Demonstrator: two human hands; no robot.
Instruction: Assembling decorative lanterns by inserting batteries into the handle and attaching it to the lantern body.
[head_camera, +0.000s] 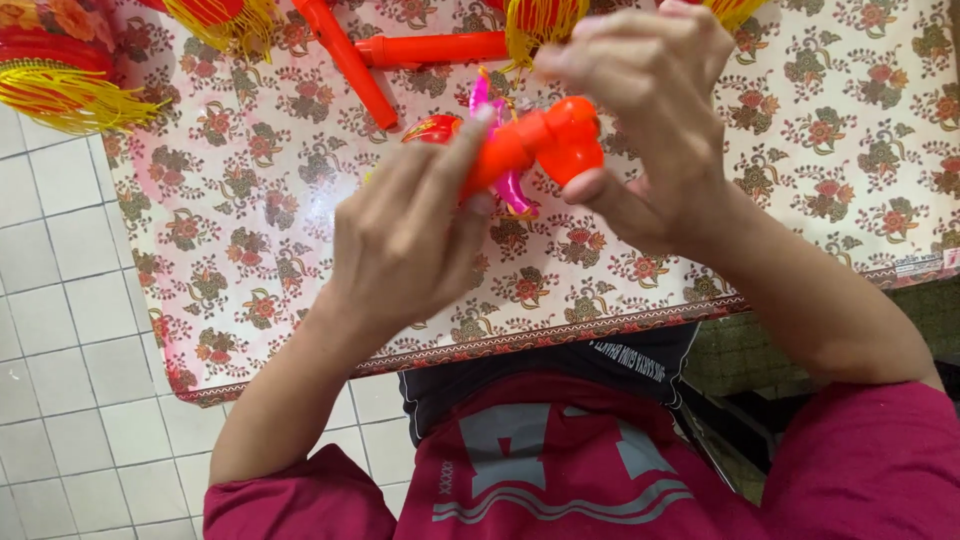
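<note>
Both my hands hold an orange plastic handle piece (545, 145) above the table. My left hand (410, 230) grips its narrow stem end, fingers curled round it. My right hand (650, 110) closes over the round bulbous end, thumb under it. Behind the orange piece, a pink plastic part (512, 190) and a small red part (432, 128) show partly; how they join the handle is hidden by my fingers.
A table with a floral-patterned cloth (250, 250) lies under my hands. Two orange plastic tubes (350, 65) lie at the far side. Red lanterns with yellow tassels (60, 85) sit at the far left and top edge. White tiled floor (50, 330) is on the left.
</note>
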